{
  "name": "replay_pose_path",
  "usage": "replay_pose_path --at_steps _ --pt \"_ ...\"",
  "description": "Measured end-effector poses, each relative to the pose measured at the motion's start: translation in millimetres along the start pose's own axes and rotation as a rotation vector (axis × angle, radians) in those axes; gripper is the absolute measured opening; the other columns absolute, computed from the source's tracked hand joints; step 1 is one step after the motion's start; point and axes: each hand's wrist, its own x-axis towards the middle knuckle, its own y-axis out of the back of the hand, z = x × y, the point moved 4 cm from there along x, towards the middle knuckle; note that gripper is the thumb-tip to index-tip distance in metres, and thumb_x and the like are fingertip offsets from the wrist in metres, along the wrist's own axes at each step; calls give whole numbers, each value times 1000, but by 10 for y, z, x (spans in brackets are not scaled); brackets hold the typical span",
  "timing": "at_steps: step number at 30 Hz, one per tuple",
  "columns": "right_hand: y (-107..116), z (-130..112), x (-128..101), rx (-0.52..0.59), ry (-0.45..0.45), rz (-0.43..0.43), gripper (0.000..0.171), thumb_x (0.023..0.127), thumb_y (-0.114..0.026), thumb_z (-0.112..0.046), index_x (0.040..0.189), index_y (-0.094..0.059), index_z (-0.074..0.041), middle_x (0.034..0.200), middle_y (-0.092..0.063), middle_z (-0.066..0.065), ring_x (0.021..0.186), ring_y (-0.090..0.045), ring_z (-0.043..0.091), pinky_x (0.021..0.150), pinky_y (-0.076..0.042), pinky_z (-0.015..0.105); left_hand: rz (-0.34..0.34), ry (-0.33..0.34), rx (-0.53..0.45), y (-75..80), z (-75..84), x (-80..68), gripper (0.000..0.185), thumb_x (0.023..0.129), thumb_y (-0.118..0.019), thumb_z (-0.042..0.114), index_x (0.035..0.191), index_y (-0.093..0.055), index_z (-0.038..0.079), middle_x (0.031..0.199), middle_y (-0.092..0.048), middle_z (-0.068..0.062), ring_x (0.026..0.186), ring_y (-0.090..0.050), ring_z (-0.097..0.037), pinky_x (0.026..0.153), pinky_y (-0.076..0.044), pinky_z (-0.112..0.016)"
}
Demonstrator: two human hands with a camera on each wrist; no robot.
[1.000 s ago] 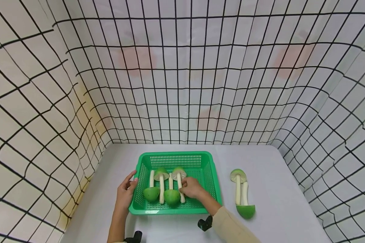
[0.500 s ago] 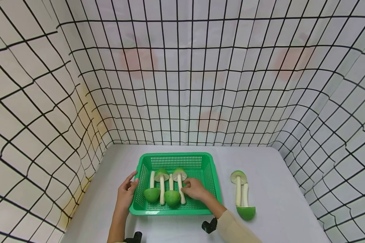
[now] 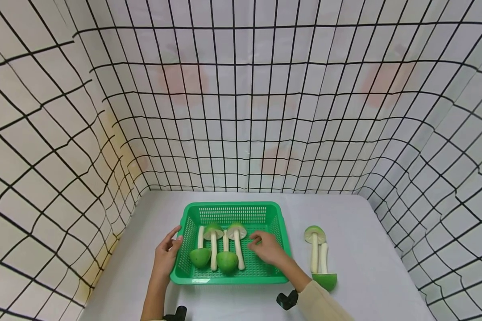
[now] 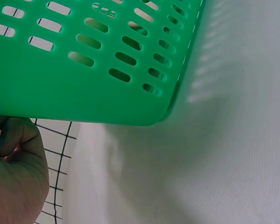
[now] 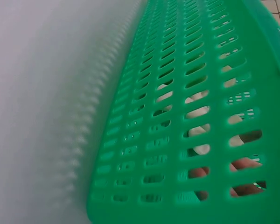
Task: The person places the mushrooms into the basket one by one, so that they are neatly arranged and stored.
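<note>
Left hand [image 3: 166, 256] rests on the left wall of the green basket [image 3: 230, 209], fingers relaxed, steadying it. Right hand [image 3: 267, 246] hovers inside, loosely curled, holding nothing, just beside four toy mushrooms [image 3: 237, 245]. Two more mushrooms [image 3: 319, 256] lie on the desk [image 3: 369, 267]; best gripped mid-stem.

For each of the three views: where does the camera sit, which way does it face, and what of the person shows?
Head: above, looking forward and down at the green basket; both forearms, left hand and right hand show.
Left wrist: low outside the basket's wall; thumb visible.
Right wrist: low outside its other wall; fingertips show through slots.
All share the basket.
</note>
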Motion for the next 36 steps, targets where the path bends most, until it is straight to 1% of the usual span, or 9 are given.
replay_pose_path --at_steps 3,7,13,16,19,25,29,33,36 --pt "39 -5 -26 3 17 14 31 99 -67 -19 123 -67 2 108 -70 11 94 -68 24 72 -55 36 -2 -1 4 -2 6 -8 47 107 -58 28 152 -51 18 102 -55 -11 87 -51 -18 68 -48 -25" --pt "85 -34 -69 26 10 36 30 99 -67 -18 123 -67 1 107 -70 9 93 -69 21 72 -55 34 -3 10 10 -2 -20 -7 48 107 -57 30 153 -50 18 101 -54 -8 88 -50 -16 69 -47 -25" --pt "218 -110 -149 94 -2 92 25 99 -68 -16 120 -68 -2 106 -69 9 93 -66 20 73 -54 33 4 22 13 -10 -197 104 48 107 -58 32 153 -50 20 104 -56 -9 88 -50 -16 70 -47 -26" --pt "295 -132 -194 127 18 98 23 101 -66 -15 121 -68 -4 109 -69 11 95 -66 22 74 -57 34 8 11 16 -4 -280 159 50 106 -58 36 153 -50 23 106 -57 -9 89 -50 -15 71 -47 -26" --pt "356 -140 -225 145 49 99 22 101 -66 -15 121 -68 -5 109 -70 11 93 -68 24 73 -59 35 11 -3 19 4 -314 179 51 105 -59 41 153 -50 25 106 -57 -9 91 -50 -15 72 -47 -26" --pt "449 -114 -245 141 74 130 21 101 -67 -18 120 -70 -10 105 -72 5 89 -69 16 72 -56 28 13 -2 26 11 -312 193 51 105 -58 41 153 -50 25 107 -58 -11 91 -51 -16 71 -48 -26" --pt "509 -58 -246 131 74 145 21 101 -67 -17 120 -70 -11 104 -72 4 86 -71 17 73 -56 28 20 -3 21 8 -318 193 52 104 -59 42 153 -51 26 106 -56 -9 91 -50 -16 71 -48 -25" --pt "590 -6 -259 132 51 157 21 101 -67 -18 121 -70 -12 105 -73 5 85 -71 16 74 -56 27 23 -10 23 10 -319 177 53 104 -60 44 152 -51 26 106 -56 -8 91 -51 -16 70 -48 -25" --pt "660 15 -274 134 49 170 21 100 -68 -17 120 -70 -11 105 -73 9 84 -72 16 73 -55 28 27 -18 26 16 -315 169 53 103 -60 44 152 -52 25 105 -56 -8 90 -52 -16 69 -49 -25"
